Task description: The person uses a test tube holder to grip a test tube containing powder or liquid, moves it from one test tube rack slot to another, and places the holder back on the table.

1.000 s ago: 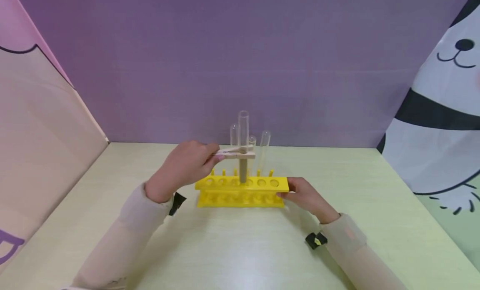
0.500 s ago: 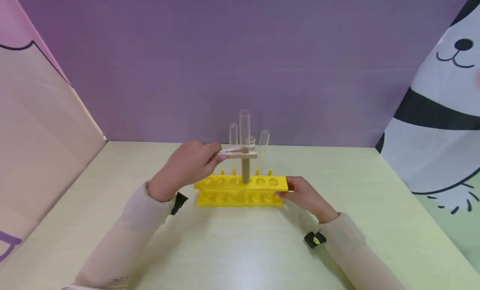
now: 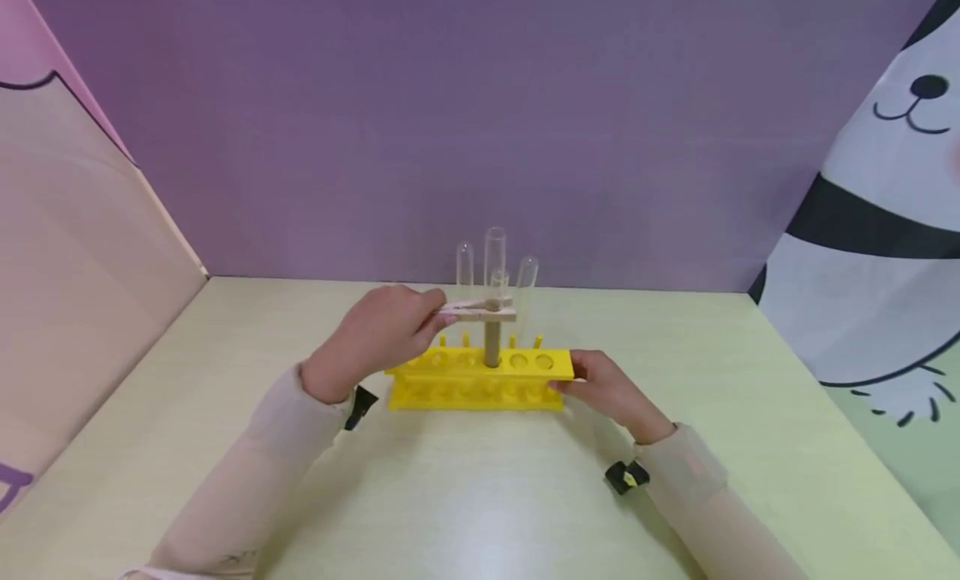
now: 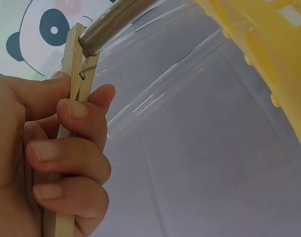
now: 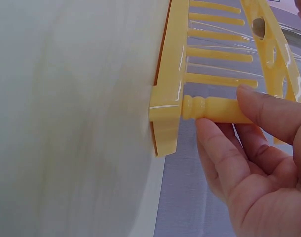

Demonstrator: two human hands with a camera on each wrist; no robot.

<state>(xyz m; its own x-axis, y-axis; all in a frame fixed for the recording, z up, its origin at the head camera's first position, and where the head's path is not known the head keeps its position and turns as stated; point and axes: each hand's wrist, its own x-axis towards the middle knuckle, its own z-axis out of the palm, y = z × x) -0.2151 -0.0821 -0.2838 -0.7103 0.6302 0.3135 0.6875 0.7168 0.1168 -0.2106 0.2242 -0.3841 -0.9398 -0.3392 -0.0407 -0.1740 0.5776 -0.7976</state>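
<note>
My left hand (image 3: 386, 330) grips a wooden test tube clamp (image 4: 89, 74), fingers curled round its handle. The clamp's jaws hold an upright glass test tube (image 3: 492, 342) with grey-brown matter in its lower part. Below, the tube's bottom end sits in a hole of the yellow test tube rack (image 3: 442, 392); the right wrist view shows that end (image 5: 259, 28) at the upper plate. With thumb and fingers, my right hand (image 3: 607, 388) pinches the rack's right end post (image 5: 219, 109).
Behind the rack's upper plate stand clear test tubes, one to the left (image 3: 465, 263) and one to the right (image 3: 527, 276), rounded ends up. Another is partly hidden behind the held tube. The pale table (image 3: 480, 497) meets a purple backdrop (image 3: 480, 130) close behind.
The held tube and clamp have shifted slightly right relative to the rack, and lately a little down. My right hand keeps its hold on the rack post. The head view has drifted slightly.
</note>
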